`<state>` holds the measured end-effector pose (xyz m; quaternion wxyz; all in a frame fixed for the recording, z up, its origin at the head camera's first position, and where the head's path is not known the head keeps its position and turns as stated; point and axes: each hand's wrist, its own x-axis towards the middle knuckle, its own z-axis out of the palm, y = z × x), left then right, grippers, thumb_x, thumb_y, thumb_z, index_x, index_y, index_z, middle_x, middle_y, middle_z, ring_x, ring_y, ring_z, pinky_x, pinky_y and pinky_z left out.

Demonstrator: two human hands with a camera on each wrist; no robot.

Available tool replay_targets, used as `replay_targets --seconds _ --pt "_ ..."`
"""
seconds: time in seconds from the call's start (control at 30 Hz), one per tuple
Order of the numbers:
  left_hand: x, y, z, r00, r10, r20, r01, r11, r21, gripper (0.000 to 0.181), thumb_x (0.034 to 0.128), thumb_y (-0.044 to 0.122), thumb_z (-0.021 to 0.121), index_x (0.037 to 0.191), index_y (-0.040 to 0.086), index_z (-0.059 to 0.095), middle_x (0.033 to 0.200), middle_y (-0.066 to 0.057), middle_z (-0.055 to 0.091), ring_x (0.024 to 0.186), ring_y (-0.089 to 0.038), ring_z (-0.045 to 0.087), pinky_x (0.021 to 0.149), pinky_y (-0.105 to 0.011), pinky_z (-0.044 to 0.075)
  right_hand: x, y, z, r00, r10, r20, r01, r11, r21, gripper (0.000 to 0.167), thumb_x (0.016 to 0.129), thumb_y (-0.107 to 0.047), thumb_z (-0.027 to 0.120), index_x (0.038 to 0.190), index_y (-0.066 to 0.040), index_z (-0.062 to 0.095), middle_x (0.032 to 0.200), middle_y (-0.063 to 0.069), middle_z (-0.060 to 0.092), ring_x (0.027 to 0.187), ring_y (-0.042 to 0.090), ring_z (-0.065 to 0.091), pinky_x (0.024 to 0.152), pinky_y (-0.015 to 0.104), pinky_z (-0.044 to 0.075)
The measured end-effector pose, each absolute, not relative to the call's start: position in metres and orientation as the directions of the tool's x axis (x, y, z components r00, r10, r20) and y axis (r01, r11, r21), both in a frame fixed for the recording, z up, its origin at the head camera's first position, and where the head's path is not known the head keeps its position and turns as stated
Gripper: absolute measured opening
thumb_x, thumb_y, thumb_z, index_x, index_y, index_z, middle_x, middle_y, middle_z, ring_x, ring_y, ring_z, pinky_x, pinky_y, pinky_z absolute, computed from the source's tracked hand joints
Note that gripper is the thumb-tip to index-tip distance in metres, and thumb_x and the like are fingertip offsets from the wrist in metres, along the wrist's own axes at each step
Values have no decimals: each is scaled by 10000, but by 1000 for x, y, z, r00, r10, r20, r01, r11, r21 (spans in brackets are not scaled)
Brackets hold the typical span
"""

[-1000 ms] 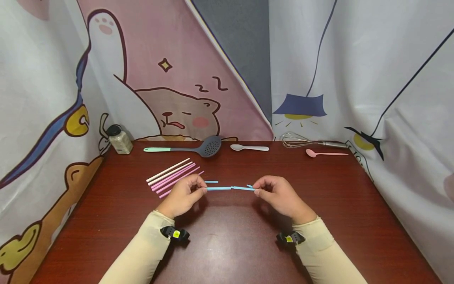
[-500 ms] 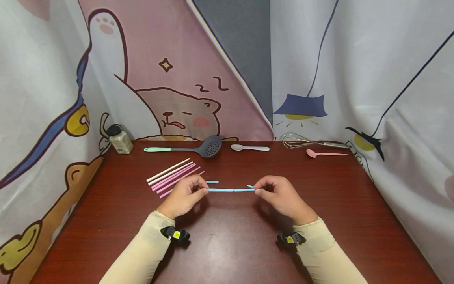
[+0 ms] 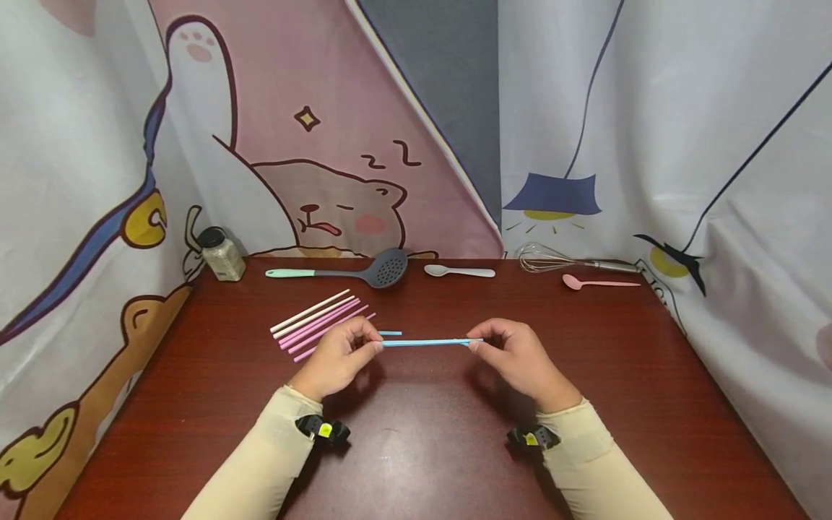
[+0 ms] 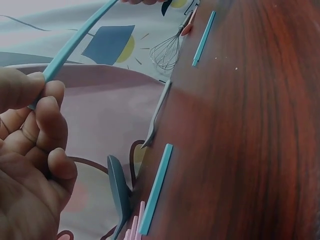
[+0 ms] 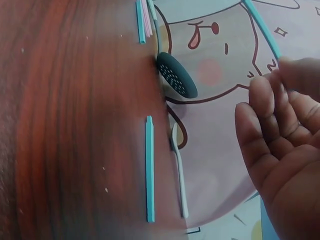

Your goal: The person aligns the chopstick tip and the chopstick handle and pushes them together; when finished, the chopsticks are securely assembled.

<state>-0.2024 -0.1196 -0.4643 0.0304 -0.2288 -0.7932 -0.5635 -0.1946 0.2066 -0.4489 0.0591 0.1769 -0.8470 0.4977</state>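
A slim light-blue straw (image 3: pixel 422 342) stretches level between both hands above the table, one unbroken line from hand to hand. My left hand (image 3: pixel 339 355) pinches its left end between thumb and fingers. The thumb and forefinger of my right hand (image 3: pixel 516 359) pinch the other end; its remaining fingers curl loosely in the right wrist view. On the tabletop lies another blue straw (image 4: pixel 157 190), partly hidden by my left hand in the head view. A further blue straw (image 5: pixel 150 170) with a narrow tip lies nearer the right hand, mostly hidden from the head camera.
Pink and cream straws (image 3: pixel 318 323) lie side by side behind my left hand. Along the back edge are a glass jar (image 3: pixel 222 256), a slotted spoon (image 3: pixel 386 269), a white spoon (image 3: pixel 460 271), a whisk (image 3: pixel 575 261) and a pink spoon (image 3: pixel 598 282). Printed cloth surrounds the table.
A second ago two blue pieces met with a visible break midway between my hands. They now form one straight line, raised slightly in view. Both hands keep nearly the same places.
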Motion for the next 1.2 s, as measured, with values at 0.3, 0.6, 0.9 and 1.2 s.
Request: replay_targets --seconds 0.3,0.6,0.9,1.2 --pt "-200 -114 -468 -874 347 340 427 216 878 81 948 1 729 909 63 694 858 -57 696 714 -66 552 634 -233 468 -195 210 -448 -938 -216 271 -343 461 -819 80 933 -22 765 913 -99 770 791 -10 705 735 96 583 659 246 476" --pt "-206 -122 -469 -889 353 292 386 231 893 88 924 11 760 909 69 695 809 7 625 734 -76 555 653 -233 466 -198 210 -454 -948 -199 246 -311 433 -846 64 942 -47 766 977 6 763 796 29 709 703 76 590 614 232 469" --pt "-216 -137 -470 -904 309 296 382 271 883 108 905 -31 751 871 55 697 811 -23 666 712 -77 545 640 -233 460 -203 217 -459 -967 -150 205 -252 479 -840 119 938 -63 779 1042 -6 769 848 65 721 720 95 583 632 227 475" --pt "-221 -157 -469 -933 205 296 347 293 891 75 907 -33 741 880 30 710 823 -99 706 701 -78 560 630 -240 461 -210 227 -466 -976 -144 166 -217 526 -822 140 932 -109 793 1037 -17 777 828 54 717 696 109 568 617 239 465"
